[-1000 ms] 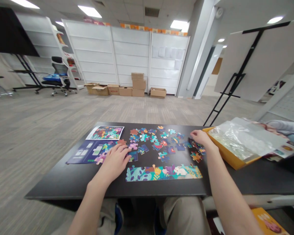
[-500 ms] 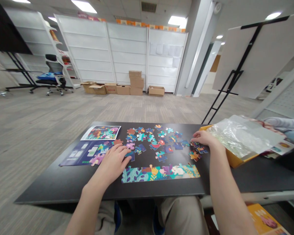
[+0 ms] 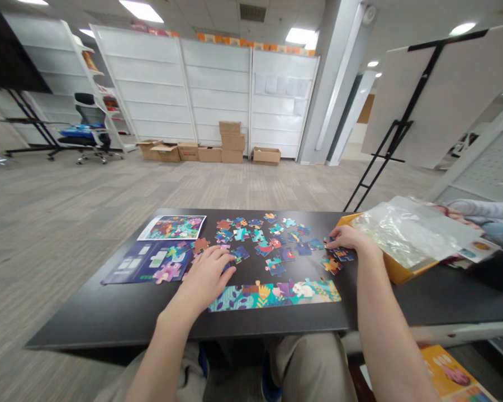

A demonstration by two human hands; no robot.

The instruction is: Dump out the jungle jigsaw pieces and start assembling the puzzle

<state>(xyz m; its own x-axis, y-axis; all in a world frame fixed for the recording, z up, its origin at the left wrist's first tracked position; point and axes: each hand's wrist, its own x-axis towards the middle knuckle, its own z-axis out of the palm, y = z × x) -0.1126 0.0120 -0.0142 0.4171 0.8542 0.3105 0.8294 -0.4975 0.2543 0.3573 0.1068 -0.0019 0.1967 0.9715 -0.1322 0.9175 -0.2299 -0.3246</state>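
Observation:
My left hand (image 3: 209, 274) lies flat over the table with its fingers stretched out, covering some loose puzzle pieces. A brown puzzle piece (image 3: 200, 244) shows just beyond its fingers. At the right, my right hand (image 3: 347, 237) is curled, its fingertips pressed together on a dark puzzle piece (image 3: 328, 242) that they largely hide. Beside it lie an orange puzzle piece (image 3: 331, 265) and several dark blue ones. A joined puzzle strip (image 3: 276, 296) with a white rabbit and leaves runs along the near side. Between the hands, several loose puzzle pieces (image 3: 275, 266) are scattered.
A printed reference picture (image 3: 176, 228) lies at the back left, above a purple sheet (image 3: 128, 265) with pink pieces on it. On the right, a yellow box (image 3: 396, 273) holds clear plastic wrapping (image 3: 406, 237). A whiteboard stand (image 3: 396, 142) rises behind the black table (image 3: 121, 315).
My left hand has slid to the right, covering a blue piece that showed by its fingers before. My right hand stays at the same pieces, its fingers slightly shifted.

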